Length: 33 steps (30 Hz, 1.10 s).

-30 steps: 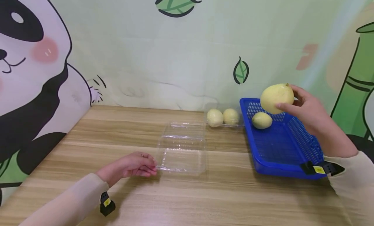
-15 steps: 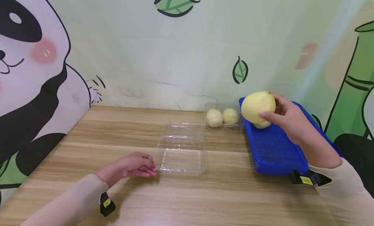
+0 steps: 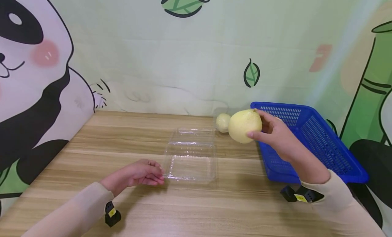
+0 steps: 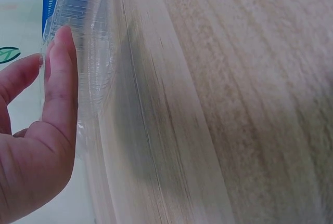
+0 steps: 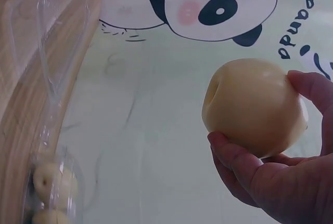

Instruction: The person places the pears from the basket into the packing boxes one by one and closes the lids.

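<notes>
My right hand (image 3: 280, 138) holds a large pale yellow pear (image 3: 245, 126) in the air, its thumb and fingers on opposite sides of the fruit. The pear hangs left of the blue basket's edge, with its dimpled end showing in the right wrist view (image 5: 255, 107). An opened clear plastic clamshell box (image 3: 191, 167) lies flat on the table with nothing in it. At its near left corner my left hand (image 3: 142, 174) pinches the rim between thumb and fingers. In the left wrist view, the fingers (image 4: 61, 81) stand nearly straight beside the clear plastic.
A blue perforated basket (image 3: 269, 167) stands at the right; the hand mostly hides the pear inside it. Against the back wall sits a second clear box with pears (image 3: 223, 122), partly covered by the held one. A panda-printed cloth (image 3: 137, 60) hangs behind the wooden table (image 3: 196, 209).
My right hand has carried the pear left and down, from above the basket to in front of the back box. The left hand and the opened box have stayed put.
</notes>
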{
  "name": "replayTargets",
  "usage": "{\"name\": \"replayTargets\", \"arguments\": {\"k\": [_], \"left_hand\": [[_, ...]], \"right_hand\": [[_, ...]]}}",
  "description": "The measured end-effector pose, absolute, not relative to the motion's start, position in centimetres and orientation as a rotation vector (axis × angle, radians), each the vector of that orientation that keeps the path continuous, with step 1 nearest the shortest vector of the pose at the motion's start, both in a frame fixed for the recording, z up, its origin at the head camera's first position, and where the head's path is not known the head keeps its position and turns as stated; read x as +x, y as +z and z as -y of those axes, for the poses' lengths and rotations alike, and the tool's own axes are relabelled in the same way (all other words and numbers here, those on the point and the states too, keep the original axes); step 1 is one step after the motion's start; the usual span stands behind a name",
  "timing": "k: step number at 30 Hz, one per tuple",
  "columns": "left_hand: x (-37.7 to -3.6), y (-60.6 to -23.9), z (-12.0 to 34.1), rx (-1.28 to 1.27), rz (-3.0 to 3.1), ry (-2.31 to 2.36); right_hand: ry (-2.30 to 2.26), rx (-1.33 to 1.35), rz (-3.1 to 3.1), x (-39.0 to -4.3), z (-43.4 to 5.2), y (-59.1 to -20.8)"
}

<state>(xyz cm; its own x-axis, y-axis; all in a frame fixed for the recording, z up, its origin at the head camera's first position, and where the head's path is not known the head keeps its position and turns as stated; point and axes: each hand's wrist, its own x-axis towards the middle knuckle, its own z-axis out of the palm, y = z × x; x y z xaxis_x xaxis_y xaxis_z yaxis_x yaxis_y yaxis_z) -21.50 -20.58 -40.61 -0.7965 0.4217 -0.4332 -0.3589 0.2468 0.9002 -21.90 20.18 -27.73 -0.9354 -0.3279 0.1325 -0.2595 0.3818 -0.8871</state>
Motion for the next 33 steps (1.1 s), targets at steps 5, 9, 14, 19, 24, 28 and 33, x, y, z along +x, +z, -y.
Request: {"name": "replayTargets", "arguments": {"k": [5, 9, 14, 19, 24, 28, 33], "left_hand": [[-21.5, -40.6, 20.5, 0.056, -1.902, 1.609], [-21.5, -40.5, 20.5, 0.057, -1.902, 1.609], [-21.5, -40.6, 20.5, 0.058, -1.896, 1.611], [-21.6, -40.7, 20.5, 0.059, -1.894, 1.615], [-21.6, -40.8, 20.5, 0.065, -1.89, 1.621], [-21.6, -40.8, 20.5, 0.06, -1.884, 1.628], [-21.6, -40.7, 20.5, 0.058, -1.891, 1.625]], "right_hand": [[-1.644, -0.563, -2.492, -21.8, -18.9, -28.7], [-1.646, -0.579, -2.457, -21.6, -18.0, -29.5], [-1.58, -0.593, -2.485, -21.5, -16.8, -30.3], [-1.583, -0.613, -2.463, -21.4, -15.5, -31.2], [-1.612, -0.578, -2.399, -21.6, -14.2, -32.5], [-1.613, -0.563, -2.367, -21.9, -13.3, -33.4], [-1.631, -0.555, -2.327, -22.2, -12.1, -34.2]]}}
